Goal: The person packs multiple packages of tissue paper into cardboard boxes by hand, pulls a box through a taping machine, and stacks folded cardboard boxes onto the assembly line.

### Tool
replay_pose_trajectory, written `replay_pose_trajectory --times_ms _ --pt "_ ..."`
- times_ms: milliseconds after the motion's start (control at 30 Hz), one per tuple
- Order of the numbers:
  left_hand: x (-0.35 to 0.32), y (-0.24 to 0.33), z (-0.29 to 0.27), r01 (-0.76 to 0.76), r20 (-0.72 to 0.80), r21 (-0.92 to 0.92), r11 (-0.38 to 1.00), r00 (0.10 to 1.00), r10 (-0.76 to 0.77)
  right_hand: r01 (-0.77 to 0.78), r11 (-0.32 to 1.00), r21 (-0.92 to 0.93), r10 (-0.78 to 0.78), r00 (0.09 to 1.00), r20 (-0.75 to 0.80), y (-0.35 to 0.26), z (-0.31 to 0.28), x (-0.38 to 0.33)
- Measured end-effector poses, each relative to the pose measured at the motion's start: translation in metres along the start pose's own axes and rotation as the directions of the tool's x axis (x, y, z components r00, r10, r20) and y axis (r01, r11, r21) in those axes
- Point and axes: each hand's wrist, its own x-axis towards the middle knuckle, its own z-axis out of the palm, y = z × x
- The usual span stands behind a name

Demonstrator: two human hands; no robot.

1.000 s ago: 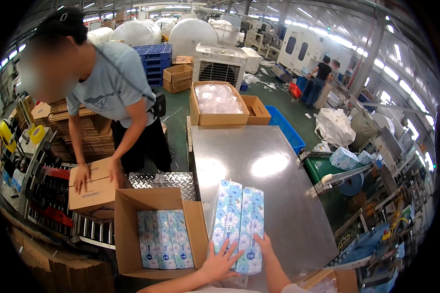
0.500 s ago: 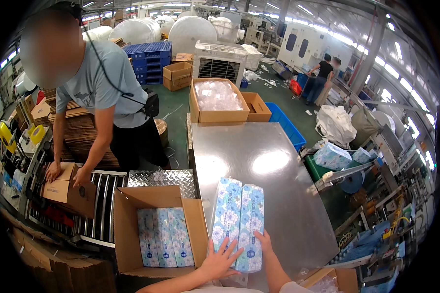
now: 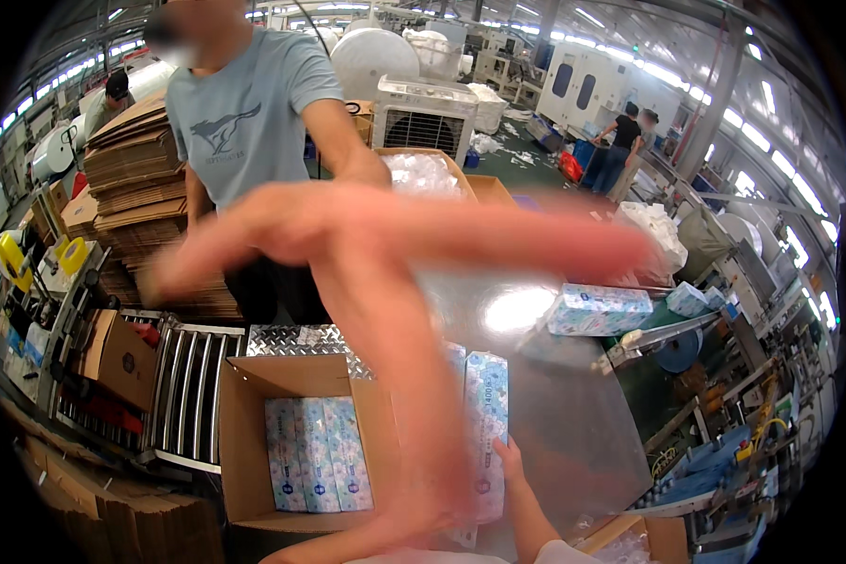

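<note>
Packs (image 3: 488,387): seemingly left to right hand (image 3: 512,462) alone, fingers touching, grip impossible to tell; left hand (image 3: 348,235) now lifted away, blurred, fingers apart; third pack (image 3: 600,312) newly at surface (image 3: 573,414) edge.

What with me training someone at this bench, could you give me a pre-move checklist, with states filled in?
1. Open carton accessible from above: ok, its top is open.
2. Packs inside the carton in line: ok, three show side by side.
3. Right hand on the right-hand pack: ok, touching its right side.
4. Left hand placed: cannot tell, lost in the blur.
5. Left-hand pack lined up: cannot tell, mostly hidden.
6. View across the table unobstructed: not ok, a blurred limb crosses the middle.
</note>
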Motion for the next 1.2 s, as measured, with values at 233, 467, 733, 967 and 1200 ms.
replay_pose_trajectory --times_ms 233,467,733,967,1200 --pt "-0.002 0.0 0.002 0.004 0.006 -0.007 1.0 1.0 -0.004 0.006 0.999 0.036 -0.004 0.999 -0.033 0.009 -0.01 0.013" --pt "0.004 0.001 0.004 -0.014 -0.002 -0.028 1.0 1.0 0.014 0.358 0.544 -0.759 -0.658 0.743 -0.122 -0.035 -0.062 0.157" --pt "0.004 0.002 0.024 0.0 -0.159 0.192 0.981 0.987 0.031 0.077 -0.379 -0.922 -0.556 0.777 0.294 -0.112 -0.025 0.288" --pt "0.024 0.005 -0.029 0.052 -0.081 -0.21 0.976 0.994 -0.07 -0.115 -0.149 -0.982 -0.603 0.798 -0.002 -0.091 -0.039 0.378" --pt "0.03 -0.002 -0.037 0.093 -0.134 -0.407 0.909 0.978 -0.16 0.234 -0.183 -0.955 -0.68 0.672 0.295 -0.1 -0.067 0.313"
